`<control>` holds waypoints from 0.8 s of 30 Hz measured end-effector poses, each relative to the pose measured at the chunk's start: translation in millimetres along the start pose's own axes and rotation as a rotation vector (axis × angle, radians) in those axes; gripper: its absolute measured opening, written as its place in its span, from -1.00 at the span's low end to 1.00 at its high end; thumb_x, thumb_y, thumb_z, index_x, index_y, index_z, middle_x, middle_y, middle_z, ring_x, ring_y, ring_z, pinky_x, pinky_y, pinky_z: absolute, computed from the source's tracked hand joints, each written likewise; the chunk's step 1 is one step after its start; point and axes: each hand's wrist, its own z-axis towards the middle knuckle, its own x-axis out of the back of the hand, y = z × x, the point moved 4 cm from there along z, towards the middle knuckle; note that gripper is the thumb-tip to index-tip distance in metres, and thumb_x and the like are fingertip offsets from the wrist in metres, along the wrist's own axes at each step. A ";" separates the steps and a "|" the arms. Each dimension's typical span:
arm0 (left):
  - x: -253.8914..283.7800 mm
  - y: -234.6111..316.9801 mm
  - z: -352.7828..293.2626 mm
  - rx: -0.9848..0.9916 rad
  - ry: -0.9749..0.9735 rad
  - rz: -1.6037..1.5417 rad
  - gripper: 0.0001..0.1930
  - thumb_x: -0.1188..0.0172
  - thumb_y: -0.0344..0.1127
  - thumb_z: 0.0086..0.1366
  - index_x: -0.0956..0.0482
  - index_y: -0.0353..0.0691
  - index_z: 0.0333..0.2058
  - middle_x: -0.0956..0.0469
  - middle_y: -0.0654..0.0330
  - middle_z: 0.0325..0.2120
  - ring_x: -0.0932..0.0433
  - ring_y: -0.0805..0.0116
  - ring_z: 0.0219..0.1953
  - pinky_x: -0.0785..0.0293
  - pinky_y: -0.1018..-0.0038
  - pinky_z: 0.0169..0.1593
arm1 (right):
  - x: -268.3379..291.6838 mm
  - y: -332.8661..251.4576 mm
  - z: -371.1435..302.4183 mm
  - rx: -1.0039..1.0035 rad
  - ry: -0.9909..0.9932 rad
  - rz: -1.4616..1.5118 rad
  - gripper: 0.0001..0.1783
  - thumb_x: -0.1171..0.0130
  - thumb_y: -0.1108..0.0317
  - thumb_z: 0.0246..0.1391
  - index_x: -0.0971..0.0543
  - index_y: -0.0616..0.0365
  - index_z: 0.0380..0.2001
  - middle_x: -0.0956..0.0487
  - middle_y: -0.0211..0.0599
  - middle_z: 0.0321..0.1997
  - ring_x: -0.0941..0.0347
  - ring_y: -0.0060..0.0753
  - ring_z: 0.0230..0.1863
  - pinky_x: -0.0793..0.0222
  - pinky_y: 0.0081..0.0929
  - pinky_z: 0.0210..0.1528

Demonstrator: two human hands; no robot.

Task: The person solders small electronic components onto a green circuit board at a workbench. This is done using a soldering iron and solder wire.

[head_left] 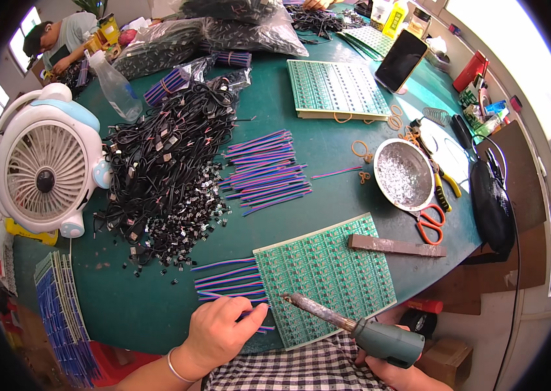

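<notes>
A green circuit board panel (pixel 327 280) with rows of small parts lies at the table's near edge. Several blue, pink and black wire strips (pixel 230 284) stick out from its left side. My left hand (pixel 223 331), a bangle at the wrist, is closed in a pinch on one strip by the board's lower left edge. In my right hand (pixel 386 371) is a soldering iron (pixel 380 335) with a dark green grip. Its tip is over the board's left part, near the pinched strip; whether it touches is unclear. A brown bar (pixel 396 246) rests across the board's upper right.
Loose wire strips (pixel 268 171) and a heap of black cables (pixel 171 143) lie beyond. A white fan (pixel 47 163) stands left. To the right are a metal bowl (pixel 404 174), orange scissors (pixel 431 225), a phone (pixel 402 62) and stacked boards (pixel 337 90). Another person (pixel 67 42) sits far left.
</notes>
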 end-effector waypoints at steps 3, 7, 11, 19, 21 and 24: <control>1.2 0.1 -0.7 -0.007 0.007 0.018 -0.76 -0.20 -0.39 -0.08 -0.61 -0.08 -0.34 -0.40 0.35 -0.51 -0.41 0.46 -0.54 -0.30 0.57 -0.60 | 0.9 -1.5 2.6 -0.010 0.009 0.109 -0.60 -0.26 0.44 -0.13 -0.44 0.22 -0.15 -0.47 -0.20 -0.20 -0.40 -0.25 -0.20 -0.30 -0.38 -0.17; 5.5 2.2 0.4 0.007 -0.013 0.043 -0.75 -0.22 -0.40 -0.13 -0.62 -0.05 -0.37 -0.39 0.31 -0.52 -0.43 0.42 -0.58 -0.34 0.52 -0.59 | 0.7 -0.9 1.9 -0.048 -0.012 0.111 -0.58 -0.27 0.44 -0.14 -0.43 0.23 -0.14 -0.47 -0.20 -0.20 -0.40 -0.28 -0.22 -0.31 -0.38 -0.19; 4.3 3.1 -0.1 0.008 0.003 0.045 -0.73 -0.22 -0.41 -0.14 -0.62 -0.04 -0.35 -0.39 0.32 -0.51 -0.42 0.42 -0.59 -0.33 0.53 -0.59 | 1.3 -0.5 -0.5 -0.073 -0.018 0.167 -0.58 -0.27 0.45 -0.16 -0.45 0.24 -0.15 -0.49 -0.19 -0.20 -0.42 -0.27 -0.22 -0.32 -0.38 -0.19; 3.4 5.6 -0.5 0.040 -0.037 0.033 -0.69 -0.22 -0.46 -0.19 -0.61 -0.09 -0.35 -0.39 0.29 -0.52 -0.43 0.39 -0.59 -0.34 0.51 -0.59 | -4.3 8.2 11.4 0.131 -0.146 0.045 -0.82 -0.13 0.52 -0.23 -0.52 0.30 -0.43 -0.53 -0.29 -0.53 -0.48 -0.49 -0.52 -0.40 -0.57 -0.43; 3.4 4.5 -0.8 0.046 -0.034 0.031 -0.67 -0.22 -0.47 -0.21 -0.60 -0.10 -0.34 -0.39 0.29 -0.52 -0.43 0.39 -0.59 -0.35 0.51 -0.59 | -2.7 8.9 9.5 0.036 -0.172 0.097 -0.77 -0.15 0.50 -0.21 -0.52 0.31 -0.37 -0.54 -0.27 -0.49 -0.48 -0.49 -0.50 -0.41 -0.57 -0.42; 3.8 5.9 0.3 0.041 -0.038 0.032 -0.67 -0.22 -0.47 -0.20 -0.60 -0.09 -0.33 -0.39 0.29 -0.52 -0.43 0.39 -0.59 -0.35 0.52 -0.59 | -0.7 2.4 5.4 -0.041 -0.105 0.112 -0.67 -0.22 0.47 -0.18 -0.49 0.27 -0.24 -0.53 -0.22 -0.33 -0.46 -0.39 -0.36 -0.38 -0.48 -0.30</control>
